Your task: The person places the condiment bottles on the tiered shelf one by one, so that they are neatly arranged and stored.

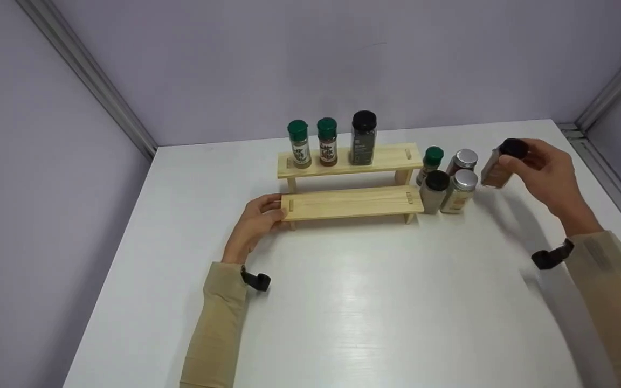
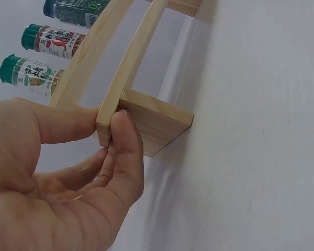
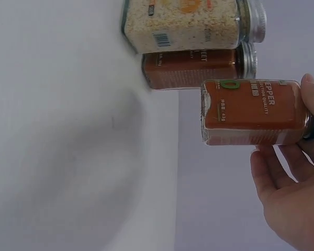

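Gripping by its black cap a small, rigid, probably light and smooth glass jar of orange-red spice point(image 1: 498, 170), the right hand point(image 1: 550, 175) held it above the table while the left hand point(image 1: 256, 223) pinched the pale wooden two-step rack point(image 1: 351, 203).

white table point(image 1: 343, 312) bears wooden rack point(image 1: 351, 202), four jars point(image 1: 445, 183).

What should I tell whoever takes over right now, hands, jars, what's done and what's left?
Left hand: fingers pinch the left end of the wooden rack's lower shelf, steadying it.
Right hand: holds a black-capped spice jar in the air, right of the rack.
Done: three jars stand on the upper shelf, two green-capped and one tall black-capped.
Left: the lower shelf holds nothing; four jars wait on the table beside the rack's right end, plus the one in hand.
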Motion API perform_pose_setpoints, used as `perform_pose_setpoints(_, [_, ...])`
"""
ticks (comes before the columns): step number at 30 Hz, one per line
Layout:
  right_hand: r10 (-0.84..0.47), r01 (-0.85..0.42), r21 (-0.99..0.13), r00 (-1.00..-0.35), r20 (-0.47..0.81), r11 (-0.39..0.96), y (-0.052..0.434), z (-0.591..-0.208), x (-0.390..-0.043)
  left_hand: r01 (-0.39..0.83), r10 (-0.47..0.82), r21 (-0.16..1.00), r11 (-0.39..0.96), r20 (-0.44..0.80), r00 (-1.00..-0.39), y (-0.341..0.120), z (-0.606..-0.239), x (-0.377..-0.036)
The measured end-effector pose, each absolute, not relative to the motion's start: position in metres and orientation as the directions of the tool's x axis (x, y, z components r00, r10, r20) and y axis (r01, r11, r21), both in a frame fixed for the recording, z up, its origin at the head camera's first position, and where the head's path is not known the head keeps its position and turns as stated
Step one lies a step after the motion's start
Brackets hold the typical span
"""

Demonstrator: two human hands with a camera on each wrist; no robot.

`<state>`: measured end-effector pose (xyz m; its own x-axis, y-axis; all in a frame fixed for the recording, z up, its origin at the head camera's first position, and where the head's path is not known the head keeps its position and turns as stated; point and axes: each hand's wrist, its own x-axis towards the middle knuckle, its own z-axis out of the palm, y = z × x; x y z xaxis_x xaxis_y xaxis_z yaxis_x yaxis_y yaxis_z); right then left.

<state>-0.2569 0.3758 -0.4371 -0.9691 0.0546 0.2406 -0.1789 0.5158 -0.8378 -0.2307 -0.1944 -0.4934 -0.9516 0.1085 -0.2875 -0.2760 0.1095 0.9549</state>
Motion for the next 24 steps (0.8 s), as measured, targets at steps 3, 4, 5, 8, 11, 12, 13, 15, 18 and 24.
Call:
perform_pose_setpoints(3, [0.065, -0.194, -0.844, -0.963, 0.26, 0.5, 0.375, -0.427, -0.256, -0.278, 0.107, 0.954, 0.112, -0.29, -0.951, -0.194, -0.493, -0.231])
perform_pose_setpoints(4, [0.068, -0.196, -0.844, -0.962, 0.264, 0.498, 0.374, -0.424, -0.256, -0.281, 0.106, 0.953, 0.113, -0.293, -0.95, -0.193, -0.493, -0.231])
perform_pose_setpoints(5, [0.073, -0.198, -0.845, -0.961, 0.268, 0.496, 0.374, -0.421, -0.255, -0.282, 0.107, 0.953, 0.115, -0.294, -0.95, -0.193, -0.492, -0.231])
perform_pose_setpoints(8, [0.081, -0.217, -0.848, -0.953, 0.29, 0.484, 0.371, -0.412, -0.255, -0.283, 0.106, 0.951, 0.12, -0.296, -0.949, -0.192, -0.492, -0.232])
perform_pose_setpoints(11, [0.082, -0.245, -0.845, -0.944, 0.32, 0.475, 0.365, -0.403, -0.256, -0.282, 0.105, 0.952, 0.117, -0.294, -0.95, -0.192, -0.492, -0.233])
perform_pose_setpoints(12, [0.081, -0.256, -0.843, -0.94, 0.33, 0.473, 0.363, -0.4, -0.257, -0.281, 0.105, 0.952, 0.117, -0.294, -0.95, -0.192, -0.492, -0.233])
perform_pose_setpoints(13, [0.079, -0.264, -0.842, -0.938, 0.339, 0.471, 0.361, -0.397, -0.257, -0.28, 0.106, 0.953, 0.117, -0.292, -0.951, -0.192, -0.492, -0.233])
perform_pose_setpoints(15, [0.073, -0.284, -0.836, -0.931, 0.358, 0.469, 0.355, -0.391, -0.258, -0.273, 0.112, 0.954, 0.121, -0.286, -0.952, -0.193, -0.492, -0.233])
perform_pose_setpoints(18, [0.061, -0.314, -0.826, -0.921, 0.385, 0.469, 0.345, -0.383, -0.26, -0.267, 0.119, 0.955, 0.126, -0.282, -0.952, -0.194, -0.493, -0.232])
perform_pose_setpoints(24, [0.036, -0.32, -0.827, -0.925, 0.378, 0.463, 0.324, -0.372, -0.265, -0.276, 0.113, 0.952, 0.131, -0.291, -0.95, -0.194, -0.494, -0.231])
